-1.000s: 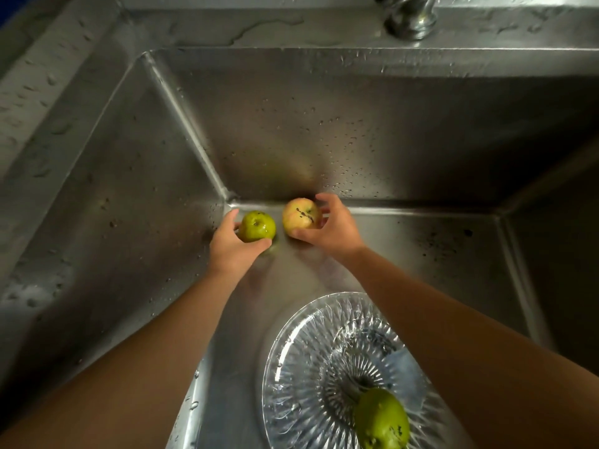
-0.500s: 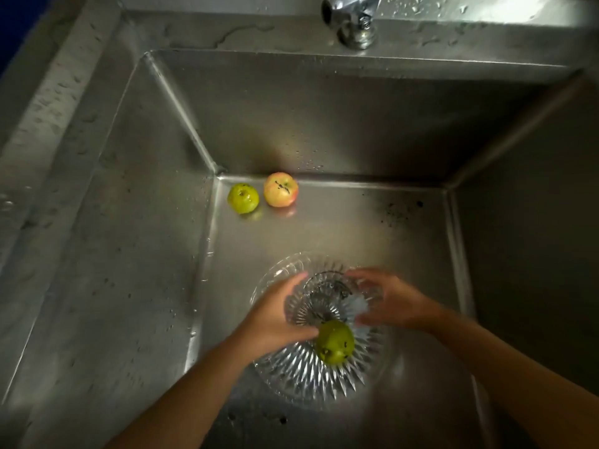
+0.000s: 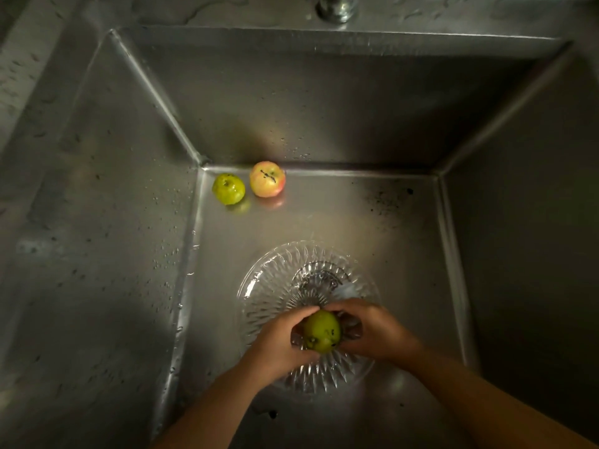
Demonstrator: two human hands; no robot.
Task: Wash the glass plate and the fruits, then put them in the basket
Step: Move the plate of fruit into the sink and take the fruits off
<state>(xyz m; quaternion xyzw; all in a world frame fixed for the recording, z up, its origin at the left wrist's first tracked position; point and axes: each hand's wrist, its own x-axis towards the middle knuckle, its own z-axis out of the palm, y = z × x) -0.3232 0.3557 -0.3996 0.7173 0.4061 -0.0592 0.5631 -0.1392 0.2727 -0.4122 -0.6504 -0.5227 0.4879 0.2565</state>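
A clear cut-glass plate (image 3: 275,280) lies flat on the floor of the steel sink. Over its near half sits a green pear (image 3: 322,332), cupped from both sides: my left hand (image 3: 278,345) wraps its left side and my right hand (image 3: 372,332) its right side. In the far left corner of the basin rest a small green apple (image 3: 228,188) and a yellow-red apple (image 3: 267,179), side by side and untouched. No basket is in view.
The deep steel sink (image 3: 97,222) has wet, spotted walls. A tap base (image 3: 335,6) stands at the top edge, with no water running. Dark specks lie on the sink floor at the far right (image 3: 389,196).
My hands left the two apples in the corner, came back to the plate, and have now closed on the green pear from both sides.
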